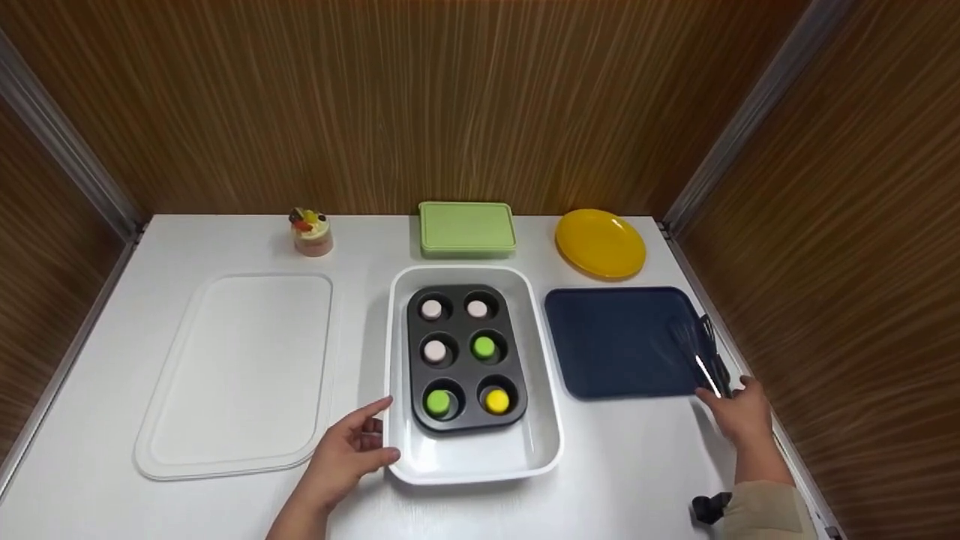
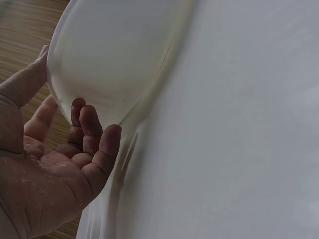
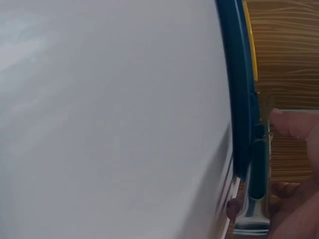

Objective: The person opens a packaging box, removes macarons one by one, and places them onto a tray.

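At the left rim of a white basin (image 1: 405, 465), my left hand (image 1: 341, 454) touches the edge with index finger and thumb spread; the other fingers curl loosely beside the outer wall (image 2: 112, 64). Inside the basin lies a dark muffin tin (image 1: 465, 375), its cups holding pale pink, green and yellow round pieces. My right hand (image 1: 742, 416) is at the right edge of the table, thumb and index finger apart on either side of a whisk (image 1: 701, 364) and a dark utensil (image 1: 716, 349). In the right wrist view a dark handle (image 3: 258, 169) partly hides a fingertip.
A navy tray (image 1: 622, 345) lies just left of the whisk. Behind stand a yellow plate (image 1: 600, 244), a green lidded box (image 1: 466, 226) and a dessert cup (image 1: 311, 234). A white lid-like tray (image 1: 247, 367) lies at left. Wooden panels (image 1: 375, 105) border the table.
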The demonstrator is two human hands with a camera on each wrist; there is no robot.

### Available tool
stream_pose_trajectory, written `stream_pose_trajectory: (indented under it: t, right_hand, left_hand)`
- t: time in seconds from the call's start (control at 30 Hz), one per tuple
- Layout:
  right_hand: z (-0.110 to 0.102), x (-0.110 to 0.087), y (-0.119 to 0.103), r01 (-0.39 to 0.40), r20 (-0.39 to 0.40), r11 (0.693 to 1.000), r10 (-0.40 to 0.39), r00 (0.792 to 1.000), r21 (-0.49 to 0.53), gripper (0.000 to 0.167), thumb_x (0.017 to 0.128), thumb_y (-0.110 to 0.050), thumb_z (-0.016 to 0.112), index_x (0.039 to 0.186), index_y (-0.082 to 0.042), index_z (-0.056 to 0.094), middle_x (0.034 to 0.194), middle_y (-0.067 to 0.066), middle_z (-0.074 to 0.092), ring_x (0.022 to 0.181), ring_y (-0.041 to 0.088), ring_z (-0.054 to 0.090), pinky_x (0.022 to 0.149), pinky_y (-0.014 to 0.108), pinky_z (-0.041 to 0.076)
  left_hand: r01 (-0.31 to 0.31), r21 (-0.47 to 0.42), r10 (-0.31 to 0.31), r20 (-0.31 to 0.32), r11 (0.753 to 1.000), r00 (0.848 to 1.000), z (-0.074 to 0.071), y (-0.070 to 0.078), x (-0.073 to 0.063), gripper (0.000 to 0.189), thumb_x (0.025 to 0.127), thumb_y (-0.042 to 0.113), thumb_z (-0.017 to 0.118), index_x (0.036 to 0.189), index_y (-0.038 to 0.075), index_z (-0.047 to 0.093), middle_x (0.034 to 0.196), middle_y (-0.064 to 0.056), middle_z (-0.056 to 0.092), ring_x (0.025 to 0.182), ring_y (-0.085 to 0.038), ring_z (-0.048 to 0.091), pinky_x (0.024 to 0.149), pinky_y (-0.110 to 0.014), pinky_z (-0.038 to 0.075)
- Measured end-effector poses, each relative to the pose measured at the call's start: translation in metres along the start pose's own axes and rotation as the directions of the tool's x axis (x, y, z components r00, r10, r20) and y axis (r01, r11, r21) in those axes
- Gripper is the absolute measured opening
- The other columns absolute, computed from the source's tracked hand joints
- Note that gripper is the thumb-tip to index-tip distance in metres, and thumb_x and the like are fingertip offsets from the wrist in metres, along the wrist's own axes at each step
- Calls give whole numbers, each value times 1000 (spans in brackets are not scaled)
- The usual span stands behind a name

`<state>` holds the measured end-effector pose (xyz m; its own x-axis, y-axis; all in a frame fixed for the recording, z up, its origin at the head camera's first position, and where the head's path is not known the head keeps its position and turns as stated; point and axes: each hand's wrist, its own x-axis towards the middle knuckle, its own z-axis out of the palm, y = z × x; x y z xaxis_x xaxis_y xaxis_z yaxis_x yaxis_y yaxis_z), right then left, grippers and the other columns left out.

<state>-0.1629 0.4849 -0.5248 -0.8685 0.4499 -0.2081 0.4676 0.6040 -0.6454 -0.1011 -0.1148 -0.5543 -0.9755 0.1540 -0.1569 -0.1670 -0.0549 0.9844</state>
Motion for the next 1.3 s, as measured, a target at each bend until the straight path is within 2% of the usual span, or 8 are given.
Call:
stream_pose_trajectory:
  t: [0.17,0.3,0.4,0.53,0.67,0.83,0.97,1.3]
  right_hand:
    - [-4,0,2,-14,-14,998,13,1000,-67,93,98,-25,68,155,24,13,145,50,39,134,62,43,114,63,36]
    - [-6,-1,4,5,-42,993,-10,999,-119,85,96,-24,71,150,25,27,139,50,45,124,61,51,105,63,44]
    - [-4,-3,6,38,-65,990,-47,997,-138,71,95,-21,72,142,23,42,134,47,52,113,58,57,93,55,50]
    - [-1,-5,9,64,-84,989,-76,994,-131,57,96,-18,69,136,19,53,130,44,56,108,54,59,81,46,48]
    - [2,-8,10,73,-100,989,-86,991,-129,55,98,-18,66,137,18,53,128,44,58,108,54,60,82,50,49]
    - [5,-10,8,82,-126,986,-101,987,-145,52,105,-22,54,139,18,52,129,44,58,113,57,59,90,61,48]
    - [6,-11,5,82,-165,984,-108,980,-155,53,106,-26,47,138,17,53,132,43,57,116,58,58,94,65,46]
    - [11,-29,-17,182,-262,972,-215,941,-147,53,108,-36,57,133,10,64,129,37,63,119,57,59,94,67,46]
  left_hand:
    - [-2,-13,2,15,1000,1000,0,0,0,82,80,-8,86,153,-7,49,111,-17,59,92,-22,63,67,-26,55]
    - [-3,-18,3,22,1000,1000,-1,-1,0,82,81,-8,85,153,-7,47,112,-18,60,92,-22,63,66,-25,54]
    - [2,-20,-2,25,1000,1000,-1,-1,0,83,81,-7,86,154,-6,47,113,-19,60,92,-22,63,66,-25,54]
    - [6,-28,-5,25,1000,1000,-1,-1,1,83,80,-7,87,154,-6,48,115,-20,61,94,-23,64,66,-24,54]
    - [10,-32,-9,24,999,1000,0,-1,0,84,80,-8,86,154,-6,47,115,-20,60,93,-22,63,65,-24,53]
    - [10,-29,-10,20,1000,1000,0,-1,0,83,81,-9,85,155,-5,47,114,-19,60,92,-21,63,65,-24,53]
    - [11,-24,-11,16,1000,1000,0,-1,-1,84,81,-8,85,155,-5,47,113,-19,60,91,-21,64,65,-24,53]
    - [10,-26,-9,39,1000,999,1,0,-1,79,86,-7,81,156,-5,44,113,-19,58,91,-19,63,64,-24,53]
